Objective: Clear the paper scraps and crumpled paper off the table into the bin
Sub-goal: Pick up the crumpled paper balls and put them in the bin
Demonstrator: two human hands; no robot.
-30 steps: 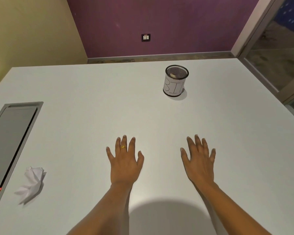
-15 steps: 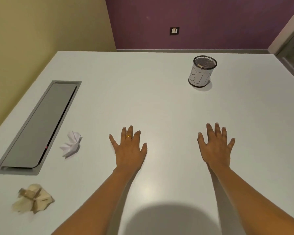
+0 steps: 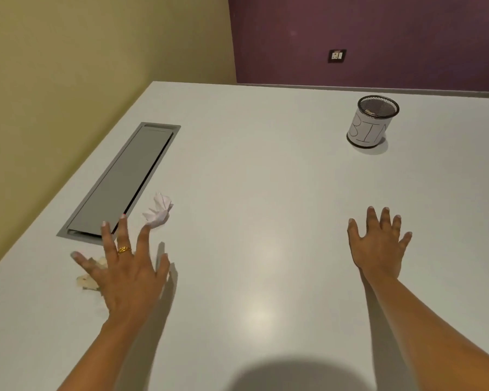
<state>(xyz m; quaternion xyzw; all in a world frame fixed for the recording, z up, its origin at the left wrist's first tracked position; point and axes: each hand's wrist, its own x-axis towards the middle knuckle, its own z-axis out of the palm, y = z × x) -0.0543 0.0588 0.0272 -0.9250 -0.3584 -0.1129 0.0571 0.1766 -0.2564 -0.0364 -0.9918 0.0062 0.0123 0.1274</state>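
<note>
Head view: the beige crumpled paper is half hidden by the left hand, whose grip is spread wide and empty. The white crumpled paper is seen beside its fingertips on the desk. The right hand is likewise spread wide; the bin is placed well apart.

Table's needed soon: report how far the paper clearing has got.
Done: nothing visibly; what lies in the bin is unclear. In hand: neither hand holds paper; the left hand, fingers spread, reaches over the beige crumpled paper, the right hand is open over the table. Left: that beige piece and the white crumpled paper beside the grey hatch.
</note>
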